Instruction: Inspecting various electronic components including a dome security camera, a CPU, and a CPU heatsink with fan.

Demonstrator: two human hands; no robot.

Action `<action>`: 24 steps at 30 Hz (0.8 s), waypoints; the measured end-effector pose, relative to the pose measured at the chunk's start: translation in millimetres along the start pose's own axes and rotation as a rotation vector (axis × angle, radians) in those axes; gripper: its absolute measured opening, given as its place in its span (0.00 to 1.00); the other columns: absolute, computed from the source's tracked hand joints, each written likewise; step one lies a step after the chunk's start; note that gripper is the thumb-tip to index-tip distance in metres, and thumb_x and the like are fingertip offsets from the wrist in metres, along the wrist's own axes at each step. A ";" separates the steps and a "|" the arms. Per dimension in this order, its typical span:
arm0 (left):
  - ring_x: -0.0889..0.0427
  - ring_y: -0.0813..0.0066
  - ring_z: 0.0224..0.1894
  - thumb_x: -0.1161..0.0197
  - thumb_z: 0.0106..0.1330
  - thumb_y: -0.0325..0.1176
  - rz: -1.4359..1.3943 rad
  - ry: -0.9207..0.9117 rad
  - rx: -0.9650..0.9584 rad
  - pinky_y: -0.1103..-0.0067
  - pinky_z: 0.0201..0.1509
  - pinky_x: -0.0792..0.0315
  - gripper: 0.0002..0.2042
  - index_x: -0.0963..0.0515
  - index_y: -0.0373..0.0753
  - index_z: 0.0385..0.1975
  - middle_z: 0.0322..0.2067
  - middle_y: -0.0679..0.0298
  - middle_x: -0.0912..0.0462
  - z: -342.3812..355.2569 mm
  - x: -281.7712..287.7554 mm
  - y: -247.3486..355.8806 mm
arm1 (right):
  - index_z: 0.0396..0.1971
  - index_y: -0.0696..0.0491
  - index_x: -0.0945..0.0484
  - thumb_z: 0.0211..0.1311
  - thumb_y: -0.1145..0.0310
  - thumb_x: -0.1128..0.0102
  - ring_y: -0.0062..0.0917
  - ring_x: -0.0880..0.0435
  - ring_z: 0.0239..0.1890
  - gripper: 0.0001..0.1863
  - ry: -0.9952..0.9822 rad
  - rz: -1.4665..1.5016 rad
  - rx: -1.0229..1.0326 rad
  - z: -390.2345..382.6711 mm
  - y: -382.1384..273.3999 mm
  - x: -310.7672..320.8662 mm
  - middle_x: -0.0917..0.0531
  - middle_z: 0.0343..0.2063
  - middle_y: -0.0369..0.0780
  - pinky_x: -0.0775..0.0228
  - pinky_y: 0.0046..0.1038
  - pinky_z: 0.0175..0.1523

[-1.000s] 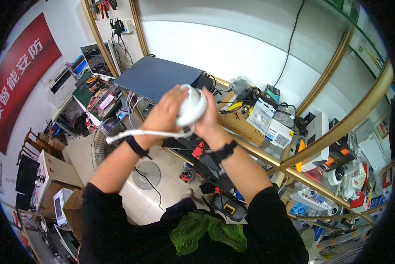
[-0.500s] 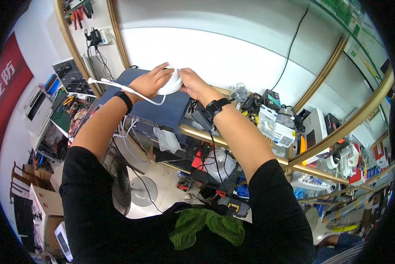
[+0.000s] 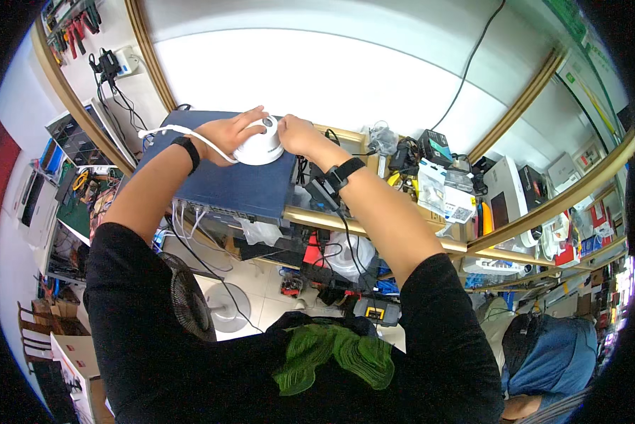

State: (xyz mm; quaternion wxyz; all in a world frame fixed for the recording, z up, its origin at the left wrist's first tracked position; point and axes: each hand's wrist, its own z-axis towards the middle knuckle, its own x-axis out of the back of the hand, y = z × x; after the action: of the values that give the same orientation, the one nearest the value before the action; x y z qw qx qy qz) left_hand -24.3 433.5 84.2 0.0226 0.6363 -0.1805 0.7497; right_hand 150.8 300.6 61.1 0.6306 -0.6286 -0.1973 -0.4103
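Observation:
A white dome camera (image 3: 259, 151) rests on or just over the dark blue-grey metal case (image 3: 211, 185). My left hand (image 3: 227, 134) grips it from the left, its fingers curved over the top. My right hand (image 3: 296, 136) has closed fingers against the dome's right side. A white cable (image 3: 169, 128) runs out beside my left hand, its end sticking out leftward. Black straps are on both wrists.
Gold-framed shelving (image 3: 517, 215) holds boxes, bags and cables at right. A standing fan (image 3: 190, 304) is below at left, near a cluttered green bench (image 3: 76, 212). A person in jeans (image 3: 551, 353) is at lower right.
Both hands have moved the white camera up and left in the picture, down onto or near the blue-grey case. A person in jeans has come further into view at lower right.

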 end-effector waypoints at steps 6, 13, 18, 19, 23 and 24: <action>0.52 0.43 0.67 0.29 0.38 0.37 -0.425 -0.162 0.396 0.62 0.65 0.41 0.53 0.56 0.31 0.65 0.67 0.42 0.62 -17.1 23.5 9.3 | 0.57 0.65 0.40 0.48 0.49 0.33 0.45 0.30 0.55 0.44 -0.010 0.042 0.250 -3.3 -4.7 -9.8 0.30 0.51 0.58 0.37 0.36 0.59; 0.47 0.57 0.66 0.60 0.63 0.66 -1.100 -0.028 0.899 0.65 0.67 0.49 0.39 0.42 0.38 0.63 0.63 0.53 0.40 -88.1 19.4 -1.1 | 0.55 0.65 0.40 0.41 0.49 0.29 0.44 0.30 0.55 0.47 0.025 0.016 0.149 -10.9 -9.8 -5.9 0.31 0.52 0.56 0.36 0.34 0.58; 0.38 0.84 0.17 0.58 0.61 0.68 -1.382 0.727 1.652 0.84 0.20 0.42 0.32 0.26 0.41 0.25 0.15 0.73 0.34 -109.0 -33.7 -1.5 | 0.54 0.65 0.39 0.47 0.51 0.32 0.45 0.29 0.53 0.42 0.035 -0.044 0.109 -22.0 -22.0 -10.3 0.31 0.51 0.56 0.35 0.35 0.58; 0.38 0.84 0.17 0.58 0.61 0.68 -1.385 0.722 1.649 0.84 0.20 0.42 0.32 0.26 0.41 0.25 0.15 0.73 0.34 -109.8 -33.4 -5.5 | 0.54 0.65 0.38 0.48 0.52 0.34 0.45 0.29 0.53 0.40 0.058 -0.059 0.138 -23.9 -18.4 -12.9 0.30 0.50 0.56 0.35 0.36 0.57; 0.42 0.85 0.10 0.51 0.59 0.66 -1.361 0.367 1.739 0.88 0.12 0.46 0.29 0.32 0.44 0.15 0.11 0.73 0.37 -95.4 -14.0 -16.3 | 0.52 0.65 0.36 0.52 0.55 0.37 0.46 0.27 0.51 0.34 0.109 -0.056 0.201 -46.8 -13.5 -2.6 0.30 0.49 0.56 0.35 0.36 0.56; 0.39 0.85 0.11 0.48 0.61 0.62 -1.382 0.422 1.706 0.88 0.13 0.44 0.26 0.31 0.43 0.16 0.12 0.73 0.35 -104.9 -25.9 -27.4 | 0.50 0.62 0.32 0.53 0.55 0.37 0.43 0.26 0.49 0.31 0.236 -0.050 0.291 -52.9 -7.1 -6.2 0.29 0.48 0.53 0.31 0.34 0.53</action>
State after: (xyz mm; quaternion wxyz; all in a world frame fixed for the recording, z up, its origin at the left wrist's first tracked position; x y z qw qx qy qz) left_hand -111.5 495.6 52.8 0.0207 0.2670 0.7927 0.5476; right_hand 127.6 252.7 53.9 0.7232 -0.4733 -0.1944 -0.4639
